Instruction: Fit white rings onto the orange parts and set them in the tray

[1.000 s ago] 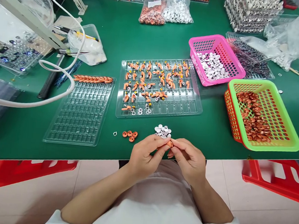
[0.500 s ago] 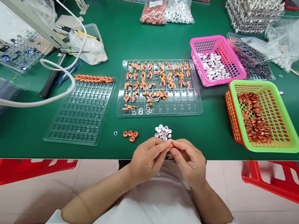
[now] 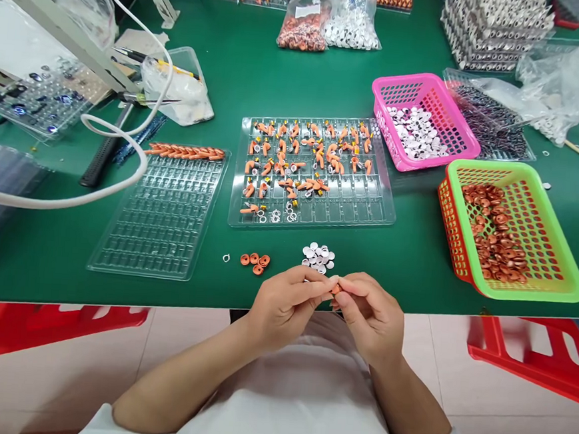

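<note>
At the table's front edge, my left hand [image 3: 285, 307] and my right hand [image 3: 374, 317] meet fingertip to fingertip. Both pinch a small orange part [image 3: 336, 289], mostly covered by the fingers. Just beyond them lies a heap of white discs [image 3: 318, 257]. Left of my left hand is a small group of orange round pieces [image 3: 254, 261] with holes, and a small white ring [image 3: 226, 257] farther left. Behind the discs, a clear compartment tray [image 3: 355, 212] holds many curved orange parts and some white rings.
A second clear tray [image 3: 151, 226] has a row of orange pieces along its far edge. On the right stand a pink basket [image 3: 456, 133] of white pieces and a green basket [image 3: 556, 265] of copper-coloured pieces. A white cable [image 3: 121, 187] loops over a hammer [image 3: 101, 155] at left.
The whole view has shifted slightly. My fingertips have shifted a little on the orange part, and more of it shows between them. Other objects stay in place on the table.
</note>
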Tool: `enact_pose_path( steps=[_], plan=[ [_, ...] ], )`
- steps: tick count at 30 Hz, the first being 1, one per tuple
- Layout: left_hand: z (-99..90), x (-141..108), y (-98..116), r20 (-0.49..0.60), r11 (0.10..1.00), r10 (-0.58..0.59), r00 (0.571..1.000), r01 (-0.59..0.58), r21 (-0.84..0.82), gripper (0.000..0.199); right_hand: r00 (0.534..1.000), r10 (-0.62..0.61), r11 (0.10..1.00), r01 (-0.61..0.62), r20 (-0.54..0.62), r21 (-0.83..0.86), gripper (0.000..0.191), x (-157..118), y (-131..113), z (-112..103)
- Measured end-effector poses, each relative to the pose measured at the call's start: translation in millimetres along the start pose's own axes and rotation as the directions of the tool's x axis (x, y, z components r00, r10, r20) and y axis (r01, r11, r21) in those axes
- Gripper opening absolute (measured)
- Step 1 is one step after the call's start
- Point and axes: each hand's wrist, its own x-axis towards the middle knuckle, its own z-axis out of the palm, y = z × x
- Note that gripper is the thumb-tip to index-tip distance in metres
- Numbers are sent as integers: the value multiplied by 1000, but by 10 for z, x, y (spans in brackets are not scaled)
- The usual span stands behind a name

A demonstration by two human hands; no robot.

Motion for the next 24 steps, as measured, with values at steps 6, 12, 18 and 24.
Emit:
enact_pose_path(
  steps=[6,12,18,24],
  plan=[
    [0,27,15,-29,990,-126,992,124,-72,28,995,-97,990,98,16,-104,37,23,11,-17],
    [-46,47,51,42,881,-366,930,360,-307,27,992,-119,984,123,40,-131,41,18,-8,-26],
    [-60,55,82,148,669,-588,795,581,-464,23,975,-216,955,222,55,-197,49,23,-26,-31],
    [-71,71,88,120,734,-549,827,545,-405,25,976,-202,948,216,82,-233,49,32,-15,-47]
  ],
)
